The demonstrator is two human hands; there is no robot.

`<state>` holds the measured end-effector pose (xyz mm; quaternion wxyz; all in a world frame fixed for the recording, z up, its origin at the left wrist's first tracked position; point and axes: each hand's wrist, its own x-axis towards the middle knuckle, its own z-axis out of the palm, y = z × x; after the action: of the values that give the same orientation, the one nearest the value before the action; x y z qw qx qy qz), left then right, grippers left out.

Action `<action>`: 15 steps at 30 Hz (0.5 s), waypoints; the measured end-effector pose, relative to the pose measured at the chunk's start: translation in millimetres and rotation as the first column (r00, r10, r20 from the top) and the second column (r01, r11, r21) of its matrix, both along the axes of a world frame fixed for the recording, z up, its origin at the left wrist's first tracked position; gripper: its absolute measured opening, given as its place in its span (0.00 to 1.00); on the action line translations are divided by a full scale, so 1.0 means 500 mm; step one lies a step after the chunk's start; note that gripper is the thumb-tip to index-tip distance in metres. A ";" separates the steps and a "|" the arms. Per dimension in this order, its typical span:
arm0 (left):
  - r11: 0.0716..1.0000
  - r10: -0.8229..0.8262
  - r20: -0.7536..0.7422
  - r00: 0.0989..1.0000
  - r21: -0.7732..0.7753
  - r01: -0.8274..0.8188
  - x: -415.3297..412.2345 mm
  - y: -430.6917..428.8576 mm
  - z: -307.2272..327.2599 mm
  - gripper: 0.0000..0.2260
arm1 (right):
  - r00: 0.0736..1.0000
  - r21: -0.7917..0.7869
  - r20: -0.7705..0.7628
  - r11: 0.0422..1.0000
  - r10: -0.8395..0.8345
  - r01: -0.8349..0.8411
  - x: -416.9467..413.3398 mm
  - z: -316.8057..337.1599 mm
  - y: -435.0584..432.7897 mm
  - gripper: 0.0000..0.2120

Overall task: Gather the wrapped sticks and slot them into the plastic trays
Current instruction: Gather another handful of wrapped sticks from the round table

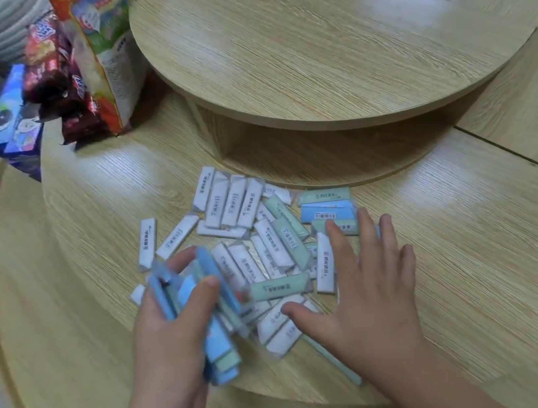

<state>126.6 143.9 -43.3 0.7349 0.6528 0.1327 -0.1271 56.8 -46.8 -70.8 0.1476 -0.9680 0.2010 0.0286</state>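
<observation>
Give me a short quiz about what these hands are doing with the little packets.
1. True or false: the right hand is curled into a fist.
2. What does the left hand hold? A) a snack bag B) a bundle of blue and green sticks C) nothing
3. Fill in: the loose pile of wrapped sticks lies on a wooden ____.
Key: 1 false, it is spread open over the pile; 2 B; 3 table.

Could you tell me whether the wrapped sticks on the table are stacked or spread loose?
Spread loose: the wrapped sticks lie overlapping at mixed angles on the table; the left hand grips a bundle.
</observation>
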 end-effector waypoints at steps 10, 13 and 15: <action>0.987 0.157 -0.052 0.986 -0.008 -0.158 -0.022 0.062 -0.038 0.17 | 0.967 -0.091 -0.089 0.965 0.237 -0.245 0.159 0.006 0.069 0.61; 0.988 0.153 -0.041 0.987 0.007 -0.153 -0.012 0.049 -0.046 0.13 | 0.958 -0.132 -0.140 0.955 0.249 -0.267 0.170 -0.005 0.072 0.61; 0.988 0.153 -0.023 0.988 0.011 -0.153 -0.006 0.040 -0.051 0.12 | 0.958 -0.124 -0.126 0.954 0.256 -0.271 0.168 -0.007 0.071 0.60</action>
<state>123.6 163.9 -68.8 0.7380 0.6423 0.1916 -0.0776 140.9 -11.1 -74.2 0.0630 -0.9911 0.0791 0.0864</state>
